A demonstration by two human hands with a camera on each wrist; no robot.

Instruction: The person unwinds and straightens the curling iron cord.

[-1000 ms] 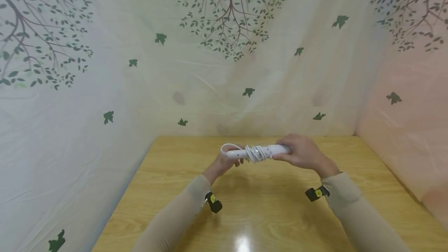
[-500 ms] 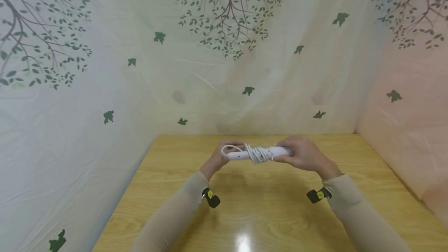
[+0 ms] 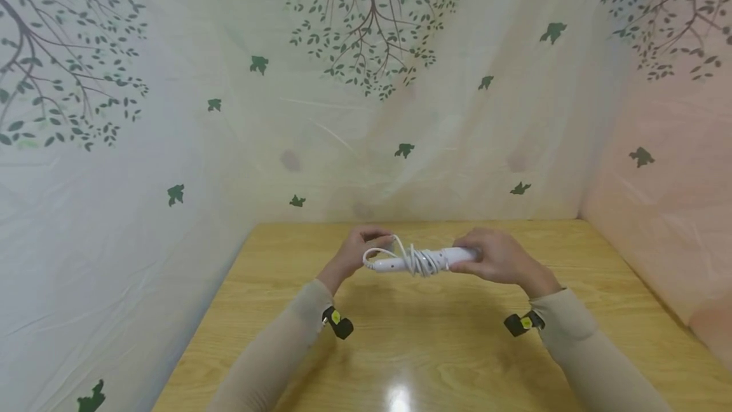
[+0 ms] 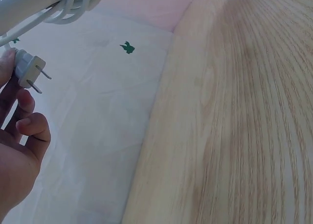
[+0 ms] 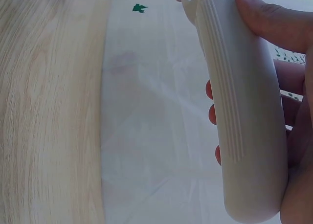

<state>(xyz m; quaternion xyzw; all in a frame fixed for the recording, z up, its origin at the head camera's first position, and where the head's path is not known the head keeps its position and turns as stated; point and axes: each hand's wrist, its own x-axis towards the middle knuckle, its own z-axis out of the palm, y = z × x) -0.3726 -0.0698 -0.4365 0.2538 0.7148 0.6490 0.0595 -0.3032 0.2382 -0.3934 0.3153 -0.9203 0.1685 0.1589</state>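
Observation:
A white hair straightener (image 3: pixel 391 266) is held level above the table, its white cord (image 3: pixel 423 262) wound several times around the middle. My right hand (image 3: pixel 499 257) grips the thicker right end, thumb on one side and fingers behind. In the right wrist view the ribbed, rounded casing (image 5: pixel 247 116) fills my palm. At the other end, my left hand (image 3: pixel 350 255) pinches the cord's two-pin plug (image 4: pixel 30 70) between thumb and fingers, just behind the straightener. A loose loop of cord stands out near that end.
The wood-grain table (image 3: pixel 412 348) lies under both hands. Pale hanging sheets (image 3: pixel 343 170) printed with trees and green leaves enclose it at the back and both sides. Each wrist carries a small black camera (image 3: pixel 341 325).
My left hand has drawn back and left from the straightener's end, pulling the plug end of the cord out from the windings. The straightener has dipped slightly; my right hand keeps its grip.

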